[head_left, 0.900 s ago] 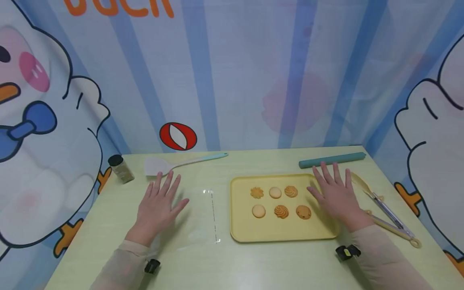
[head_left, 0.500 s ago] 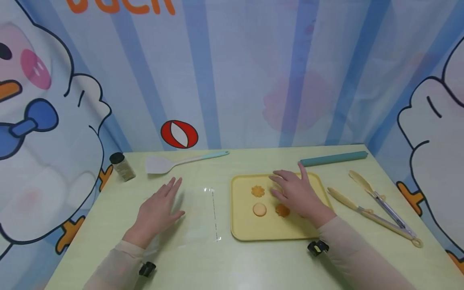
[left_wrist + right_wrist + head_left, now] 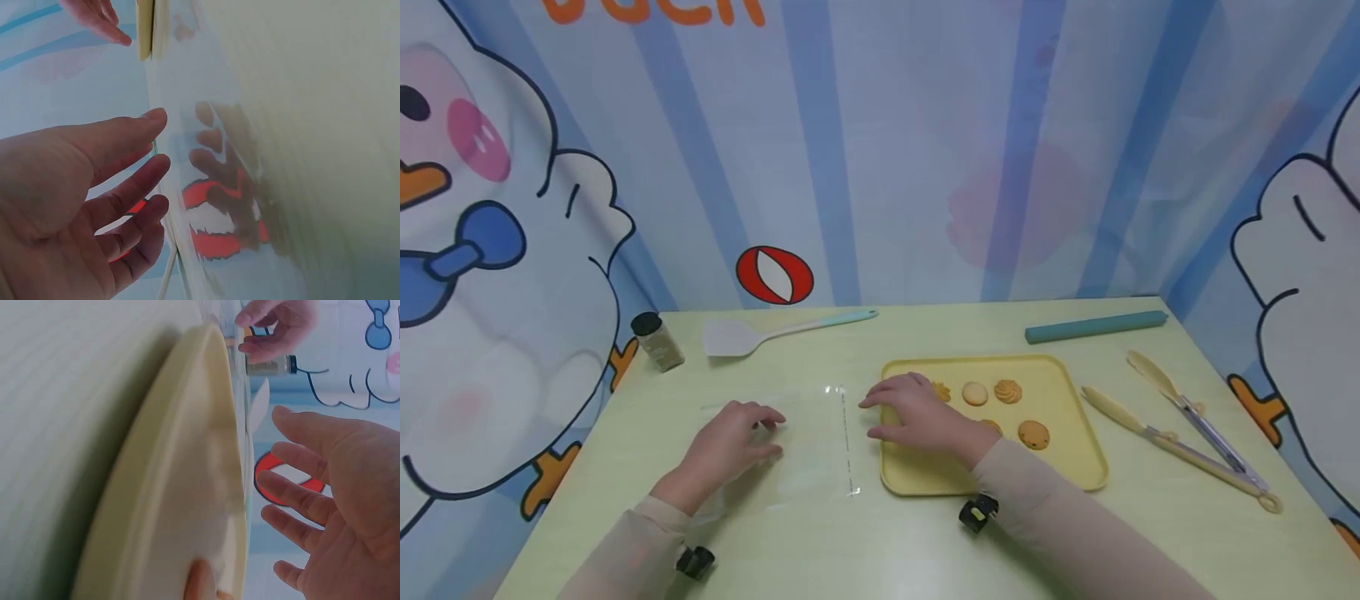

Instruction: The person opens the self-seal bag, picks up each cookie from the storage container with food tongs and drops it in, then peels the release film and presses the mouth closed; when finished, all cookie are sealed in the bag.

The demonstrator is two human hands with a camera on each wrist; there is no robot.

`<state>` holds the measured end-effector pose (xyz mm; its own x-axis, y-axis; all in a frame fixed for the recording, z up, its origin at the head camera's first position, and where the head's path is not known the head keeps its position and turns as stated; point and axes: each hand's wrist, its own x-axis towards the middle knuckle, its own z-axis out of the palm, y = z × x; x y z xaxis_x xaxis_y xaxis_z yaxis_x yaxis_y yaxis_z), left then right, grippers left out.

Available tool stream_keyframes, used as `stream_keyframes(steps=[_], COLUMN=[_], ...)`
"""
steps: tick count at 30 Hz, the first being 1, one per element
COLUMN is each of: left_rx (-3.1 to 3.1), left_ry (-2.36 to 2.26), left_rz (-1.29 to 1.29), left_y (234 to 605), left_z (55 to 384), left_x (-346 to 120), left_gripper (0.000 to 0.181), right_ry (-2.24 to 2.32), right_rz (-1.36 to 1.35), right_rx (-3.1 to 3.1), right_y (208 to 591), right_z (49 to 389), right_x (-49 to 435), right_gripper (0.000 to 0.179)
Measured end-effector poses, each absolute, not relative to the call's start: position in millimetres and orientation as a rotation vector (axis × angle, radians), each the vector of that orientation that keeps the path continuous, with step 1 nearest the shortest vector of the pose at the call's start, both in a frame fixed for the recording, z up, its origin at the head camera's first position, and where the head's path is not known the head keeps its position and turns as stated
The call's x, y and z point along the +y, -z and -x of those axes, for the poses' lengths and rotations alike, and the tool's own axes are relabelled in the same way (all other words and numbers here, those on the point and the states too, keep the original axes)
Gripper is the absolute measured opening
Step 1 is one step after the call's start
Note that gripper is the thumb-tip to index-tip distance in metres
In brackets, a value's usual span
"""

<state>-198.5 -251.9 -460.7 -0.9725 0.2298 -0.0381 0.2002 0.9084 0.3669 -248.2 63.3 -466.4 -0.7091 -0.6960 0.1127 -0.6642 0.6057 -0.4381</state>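
Note:
My left hand (image 3: pixel 722 450) hovers over a clear, flat plastic bag (image 3: pixel 808 458) with a dashed line along its right edge. Its fingers are loosely bent, and in the left wrist view nothing lies between them. My right hand (image 3: pixel 925 417) is above the left part of a yellow tray (image 3: pixel 1075 467), fingers spread and pointing toward the bag. On the tray lie several cookies: a flower-shaped one (image 3: pixel 941 391), a pale round one (image 3: pixel 975 393), a swirled one (image 3: pixel 1008 391) and a speckled one (image 3: pixel 1033 434). The right hand and wrist hide part of the front row.
At the back left stand a black-lidded jar (image 3: pixel 657 342) and a white spatula (image 3: pixel 737 338) with a light-blue handle. A teal rod (image 3: pixel 1096 327) lies at the back right. Tongs (image 3: pixel 1187 450) with beige tips lie spread right of the tray. A printed curtain (image 3: pixel 910 167) rises behind the table.
My right hand has swept left from the tray's right side across the cookies to its left edge. My left hand has moved slightly down, its fingers bending from spread to loosely curled.

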Motion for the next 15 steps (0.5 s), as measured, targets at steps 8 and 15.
stream_keyframes(steps=[8, 15], left_rx=[2.925, 2.890], left_ry=[-0.625, -0.695], left_rz=[-0.336, -0.396], left_y=[466, 469], left_z=[205, 210], left_x=[-259, -261], left_gripper=[0.032, 0.026], right_ry=[0.646, 0.622], right_rz=[1.141, 1.097], right_rx=[2.710, 2.713], right_y=[469, 472], right_z=[248, 249], right_x=[30, 21], right_gripper=[0.041, 0.043])
